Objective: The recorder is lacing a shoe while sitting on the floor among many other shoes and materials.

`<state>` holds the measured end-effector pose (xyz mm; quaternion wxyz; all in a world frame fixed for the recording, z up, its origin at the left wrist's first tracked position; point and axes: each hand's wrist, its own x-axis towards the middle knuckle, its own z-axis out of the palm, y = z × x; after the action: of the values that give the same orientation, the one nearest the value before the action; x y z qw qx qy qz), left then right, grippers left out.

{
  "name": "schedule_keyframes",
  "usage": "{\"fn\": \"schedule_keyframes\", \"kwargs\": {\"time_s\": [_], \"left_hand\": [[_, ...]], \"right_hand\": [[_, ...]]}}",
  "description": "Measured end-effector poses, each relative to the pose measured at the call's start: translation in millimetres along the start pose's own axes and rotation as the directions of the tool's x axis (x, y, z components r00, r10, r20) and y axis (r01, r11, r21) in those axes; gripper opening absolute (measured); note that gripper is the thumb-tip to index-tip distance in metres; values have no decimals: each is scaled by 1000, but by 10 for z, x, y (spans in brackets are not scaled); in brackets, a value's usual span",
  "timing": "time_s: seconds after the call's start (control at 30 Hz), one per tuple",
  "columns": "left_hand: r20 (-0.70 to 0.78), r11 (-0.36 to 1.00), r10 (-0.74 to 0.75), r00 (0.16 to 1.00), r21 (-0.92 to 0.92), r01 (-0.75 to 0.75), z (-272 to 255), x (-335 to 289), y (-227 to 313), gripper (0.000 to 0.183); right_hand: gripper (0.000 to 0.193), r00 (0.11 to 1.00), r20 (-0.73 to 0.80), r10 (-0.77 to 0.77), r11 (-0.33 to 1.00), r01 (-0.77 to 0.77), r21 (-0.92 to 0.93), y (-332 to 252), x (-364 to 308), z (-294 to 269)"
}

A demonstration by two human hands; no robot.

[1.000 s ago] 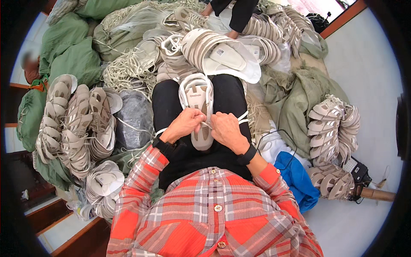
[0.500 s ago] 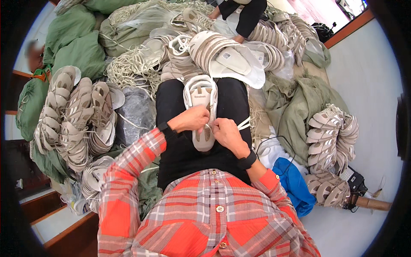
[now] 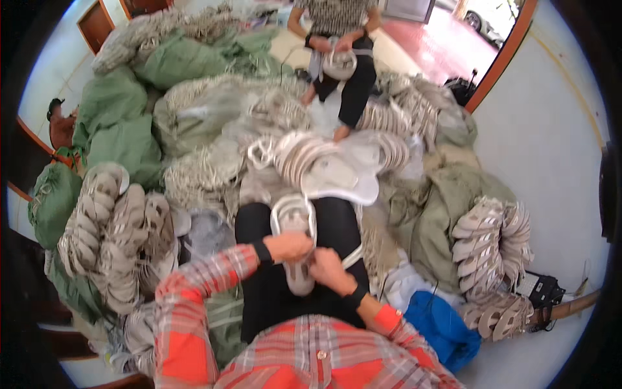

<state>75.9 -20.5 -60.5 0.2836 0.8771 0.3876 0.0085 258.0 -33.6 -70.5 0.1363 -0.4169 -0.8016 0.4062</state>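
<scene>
A beige and white sneaker upper [image 3: 295,222] rests on my lap between my thighs, its opening away from me and its toe toward me. My left hand [image 3: 289,247] lies across its lacing area with fingers closed; what they pinch is hidden. Against the upper's right side, my right hand [image 3: 332,270] has its fingertips pressed together on a white shoelace. That shoelace [image 3: 352,257] shows behind the right hand, over my right thigh. Motion blur softens the fingertips.
Stacked uppers and insole-like pieces [image 3: 330,174] lie beyond my knees. Bundled uppers stand at left [image 3: 123,240] and right [image 3: 479,243]. Green sacks [image 3: 123,123] are piled at far left. A blue cloth [image 3: 440,330] lies at my right. Another person [image 3: 337,39] sits ahead, handling a shoe.
The view has tilted up, bringing the other person and the doorway into sight. My hands stay close together on the upper, with only slight finger movement.
</scene>
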Motion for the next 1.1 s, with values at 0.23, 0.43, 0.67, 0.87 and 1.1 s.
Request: {"fn": "schedule_keyframes", "kwargs": {"time_s": [0.23,0.43,0.67,0.87,1.1], "left_hand": [[-572,779,-221,790,385,496,-1037,-580,-233,14],[166,267,-781,602,-783,562,-778,-1082,147,15],[124,-571,-478,870,-796,-200,-85,-1318,433,18],[-140,-740,-490,860,-456,-495,58,-1240,556,13],[-263,-652,-640,722,-311,-692,40,-1426,271,17]], "right_hand": [[10,911,-164,-379,903,325,-282,-209,-93,-494],[12,959,3,-283,882,262,-393,-207,-79,-295],[10,983,-13,-185,891,162,-424,-402,5,-387],[7,969,122,-216,940,240,-242,-303,194,-683],[19,856,485,178,900,-341,272,-439,139,-1075]]}}
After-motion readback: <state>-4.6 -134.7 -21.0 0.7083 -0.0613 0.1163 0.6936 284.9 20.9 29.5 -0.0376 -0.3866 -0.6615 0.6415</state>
